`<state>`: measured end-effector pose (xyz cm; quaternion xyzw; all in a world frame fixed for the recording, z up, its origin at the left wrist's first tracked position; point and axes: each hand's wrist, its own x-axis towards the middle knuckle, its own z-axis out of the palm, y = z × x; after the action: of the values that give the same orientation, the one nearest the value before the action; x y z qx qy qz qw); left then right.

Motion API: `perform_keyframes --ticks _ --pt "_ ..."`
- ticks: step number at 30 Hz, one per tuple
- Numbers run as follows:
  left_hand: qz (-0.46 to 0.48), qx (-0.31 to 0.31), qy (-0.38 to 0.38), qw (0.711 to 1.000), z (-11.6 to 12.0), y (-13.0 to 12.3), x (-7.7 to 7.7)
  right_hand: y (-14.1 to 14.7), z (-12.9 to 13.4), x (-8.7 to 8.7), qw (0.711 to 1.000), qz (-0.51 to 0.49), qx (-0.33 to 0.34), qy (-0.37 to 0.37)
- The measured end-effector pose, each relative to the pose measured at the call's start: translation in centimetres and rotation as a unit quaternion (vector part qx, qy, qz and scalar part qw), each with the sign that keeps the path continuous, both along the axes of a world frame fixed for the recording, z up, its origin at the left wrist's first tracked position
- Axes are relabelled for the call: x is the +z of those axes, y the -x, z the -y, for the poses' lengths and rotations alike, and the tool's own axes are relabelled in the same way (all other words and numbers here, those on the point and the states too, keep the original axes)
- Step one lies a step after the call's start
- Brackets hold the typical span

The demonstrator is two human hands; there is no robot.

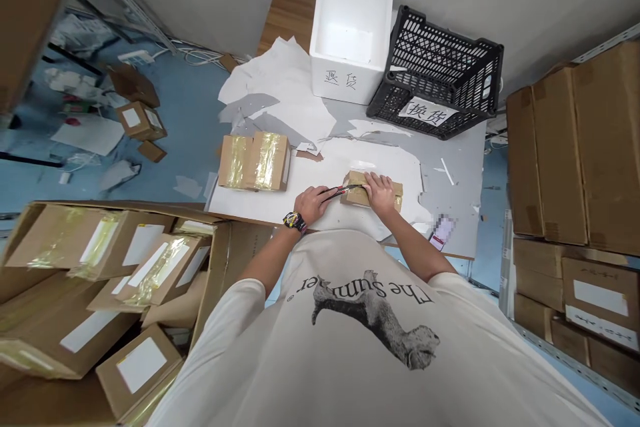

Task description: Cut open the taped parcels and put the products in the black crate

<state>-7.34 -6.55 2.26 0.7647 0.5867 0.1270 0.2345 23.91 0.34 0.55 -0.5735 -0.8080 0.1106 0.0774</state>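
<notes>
A small brown cardboard box (357, 197) lies on the white-covered table (305, 205) close to my body. My left hand (313, 205), with a watch on its wrist, is wrapped round a black and red cutter (336, 191). The cutter's far end reaches the top of the box. My right hand (381, 192) rests on the box top, its fingers spread. Further left, two taped brown boxes (270, 161) stand side by side.
A white foam box (333, 83) and a black crate (435, 121) stand at the table's back. A phone (443, 232) lies at the right front edge. At lower left is a large carton (213, 280) full of parcels. Stacked cartons (600, 147) fill the right side.
</notes>
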Motion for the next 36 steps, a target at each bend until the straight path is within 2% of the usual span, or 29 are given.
perform_keyframes --ticks 4,8,12,14,15,19,21,24,27,30,33,36 --pt "0.002 -0.022 -0.018 1.000 -0.2 0.8 -0.4 0.2 0.0 0.2 1.000 0.012 0.000 -0.004" --pt "0.001 -0.004 -0.033 0.999 0.1 0.6 -0.8 0.5 -0.2 0.8 0.999 0.035 0.006 0.006" --pt "-0.009 -0.015 -0.029 0.999 -0.2 -0.3 -0.5 0.6 -0.5 1.0 0.999 0.047 -0.005 0.010" --pt "-0.006 -0.029 -0.024 0.999 -0.7 0.3 -0.1 0.5 -0.6 1.0 0.999 0.034 -0.006 0.002" --pt "-0.005 -0.018 -0.024 1.000 -1.0 0.9 0.0 0.4 -0.6 1.0 1.000 0.024 -0.005 -0.001" --pt "0.009 0.093 -0.036 0.995 -2.5 4.2 0.7 0.0 -0.7 1.1 1.000 0.004 0.005 0.007" --pt "0.030 0.078 -0.032 0.996 -3.2 4.9 1.0 -0.1 -0.7 1.2 1.000 0.007 0.006 0.007" --pt "0.051 0.080 -0.027 0.995 -4.1 3.8 0.8 -0.2 -0.5 1.2 1.000 0.002 0.007 -0.007" --pt "0.056 0.135 -0.007 0.989 -4.1 1.8 -0.7 -0.2 0.0 1.3 1.000 -0.002 0.016 -0.011" --pt "0.055 0.166 0.028 0.984 -3.2 0.7 -3.3 -0.1 0.4 1.4 1.000 0.002 0.012 -0.003" --pt "0.045 0.175 0.056 0.982 -2.2 0.8 -5.9 0.1 0.3 1.6 1.000 0.002 0.004 0.011" --pt "0.032 0.174 0.077 0.981 -1.5 1.4 -7.4 0.0 -0.2 2.2 0.999 -0.011 0.007 0.030"
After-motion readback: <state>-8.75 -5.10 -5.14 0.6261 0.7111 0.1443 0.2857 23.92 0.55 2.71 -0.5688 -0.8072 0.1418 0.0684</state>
